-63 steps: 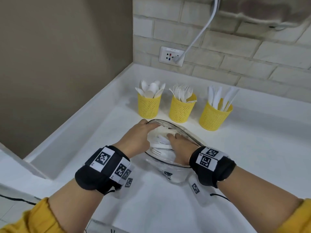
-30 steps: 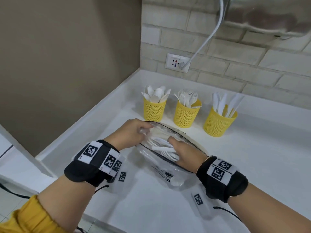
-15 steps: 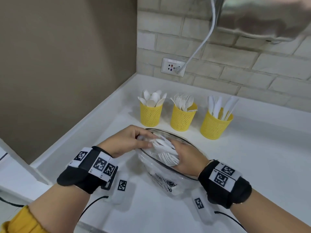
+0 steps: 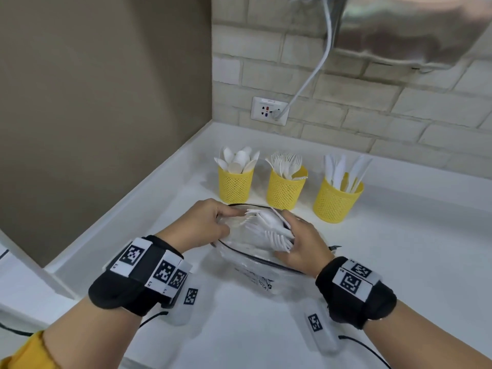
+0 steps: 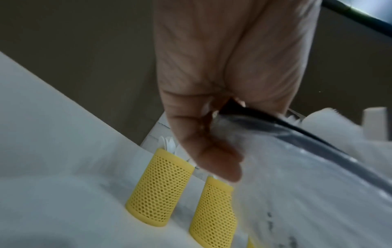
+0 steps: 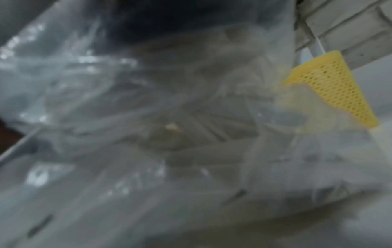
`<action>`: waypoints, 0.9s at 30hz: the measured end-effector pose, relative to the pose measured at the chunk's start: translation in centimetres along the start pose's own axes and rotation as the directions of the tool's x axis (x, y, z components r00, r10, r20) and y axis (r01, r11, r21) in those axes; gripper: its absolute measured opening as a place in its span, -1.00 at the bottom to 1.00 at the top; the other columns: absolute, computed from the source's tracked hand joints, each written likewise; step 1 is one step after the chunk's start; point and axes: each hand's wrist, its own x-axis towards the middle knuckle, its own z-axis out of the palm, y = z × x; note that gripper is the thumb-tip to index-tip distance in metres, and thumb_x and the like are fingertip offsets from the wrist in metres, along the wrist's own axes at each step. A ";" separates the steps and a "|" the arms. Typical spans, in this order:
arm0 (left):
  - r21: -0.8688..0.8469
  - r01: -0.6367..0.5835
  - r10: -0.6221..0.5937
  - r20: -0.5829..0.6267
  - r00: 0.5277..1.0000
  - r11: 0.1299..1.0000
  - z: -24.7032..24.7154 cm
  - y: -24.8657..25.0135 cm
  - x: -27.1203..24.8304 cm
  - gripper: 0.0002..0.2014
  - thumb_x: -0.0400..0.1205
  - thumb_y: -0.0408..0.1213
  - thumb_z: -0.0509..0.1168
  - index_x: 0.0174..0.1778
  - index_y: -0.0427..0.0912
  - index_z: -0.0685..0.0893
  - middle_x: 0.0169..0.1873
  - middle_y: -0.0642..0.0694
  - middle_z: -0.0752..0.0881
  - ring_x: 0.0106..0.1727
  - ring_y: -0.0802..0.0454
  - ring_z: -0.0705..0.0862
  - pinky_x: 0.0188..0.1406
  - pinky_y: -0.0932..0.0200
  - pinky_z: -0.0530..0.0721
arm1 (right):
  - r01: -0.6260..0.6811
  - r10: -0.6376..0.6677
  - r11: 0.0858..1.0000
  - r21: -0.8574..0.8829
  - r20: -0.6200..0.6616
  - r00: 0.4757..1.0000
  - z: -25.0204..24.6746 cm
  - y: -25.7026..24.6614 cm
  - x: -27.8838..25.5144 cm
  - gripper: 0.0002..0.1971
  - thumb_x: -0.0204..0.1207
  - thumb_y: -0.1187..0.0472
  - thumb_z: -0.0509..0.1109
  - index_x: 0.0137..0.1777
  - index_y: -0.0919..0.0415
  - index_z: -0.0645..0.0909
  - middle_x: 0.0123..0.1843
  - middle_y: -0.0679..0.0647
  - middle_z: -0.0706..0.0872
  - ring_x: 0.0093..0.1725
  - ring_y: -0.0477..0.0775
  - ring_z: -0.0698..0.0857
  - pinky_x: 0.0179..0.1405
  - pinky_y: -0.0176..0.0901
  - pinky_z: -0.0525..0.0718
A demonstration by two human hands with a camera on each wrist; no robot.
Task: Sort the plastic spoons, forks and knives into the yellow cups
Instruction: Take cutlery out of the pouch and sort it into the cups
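White counter (image 4: pixel 399 262) set in a corner btwn a taupe wall & a brick-tile wall w/ an outlet (image 4: pixel 269 110). Three yellow mesh cups are lined up near the back: spoon cup (image 4: pixel 235 185) on the left, fork cup (image 4: pixel 285 190) in the middle, knife cup (image 4: pixel 336 201) on the right, each already filled w/ white cutlery standing handle-down. Just in front of the cups a clear plastic bag (image 4: pixel 255 265) w/ a dark rim is held open on the counter. The bag's near-left rim is pinched by the left hand (image 4: pixel 205 225), fingers & thumb curled on the edge; same grip is seen in the left wrist view (image 5: pixel 214 127). A fanned bunch of white cutlery (image 4: pixel 269 231) is gripped by the right hand (image 4: pixel 303 246) at the bag's mouth, fingers wrapped round the handles. Right wrist view is blurred; only bag plastic & one yellow cup (image 6: pixel 335 87) can be made out.
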 end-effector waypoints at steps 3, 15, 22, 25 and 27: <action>-0.040 0.009 -0.009 0.004 1.000 0.999 -0.1 0.1 0.1 -0.49 0.51 -0.59 0.16 0.27 0.00 0.65 0.04 0.06 0.67 -0.19 0.13 0.70 -0.43 0.42 0.67 | -0.003 -0.002 0.990 0.142 0.037 0.999 -0.6 -0.8 -0.1 -0.45 0.24 0.22 0.48 0.25 0.36 0.47 -0.20 0.06 0.67 -0.29 -0.09 0.59 -0.28 -0.28 0.48; 0.199 -0.088 0.125 -0.178 0.976 0.976 -0.7 0.6 -0.1 -0.72 0.53 -0.52 0.17 -0.34 -0.14 0.71 -0.38 0.03 0.48 -0.41 0.07 0.50 -0.48 0.42 0.50 | -0.035 0.034 0.998 0.044 0.021 0.999 -0.7 0.0 0.7 -0.48 0.25 0.33 0.51 0.20 0.13 0.43 -0.33 -0.13 0.61 -0.40 -0.23 0.59 -0.44 -0.49 0.40; 0.156 0.021 -0.007 -0.091 0.996 0.987 0.2 -0.3 -0.1 -0.81 0.57 -0.29 0.24 -0.24 -0.26 0.72 -0.19 -0.08 0.48 -0.15 -0.11 0.56 -0.22 0.15 0.58 | -0.077 0.080 0.991 -0.106 0.024 0.997 0.1 0.3 0.4 -0.46 0.26 0.31 0.52 0.24 0.22 0.43 -0.19 0.01 0.65 -0.20 0.19 0.66 -0.32 -0.12 0.49; 0.231 0.008 0.005 -0.058 0.998 0.973 0.5 -0.6 -0.1 -0.78 0.46 -0.09 0.45 -0.34 -0.15 0.64 -0.28 0.04 0.41 -0.22 0.08 0.47 -0.27 0.28 0.41 | -0.081 0.082 0.997 -0.015 0.048 0.995 0.1 0.6 0.2 -0.45 0.24 0.35 0.52 0.24 0.23 0.45 -0.23 0.09 0.70 -0.27 0.20 0.65 -0.31 0.00 0.55; 0.247 0.004 0.031 -0.135 0.990 0.969 1.0 -0.8 0.2 -0.81 0.43 -0.21 0.47 -0.40 -0.18 0.64 -0.31 0.07 0.40 -0.23 0.08 0.47 -0.31 0.30 0.40 | -0.088 0.092 0.995 -0.056 0.087 0.992 0.1 0.6 0.4 -0.44 0.25 0.32 0.53 0.25 0.22 0.42 -0.21 0.08 0.68 -0.24 0.22 0.64 -0.27 -0.01 0.56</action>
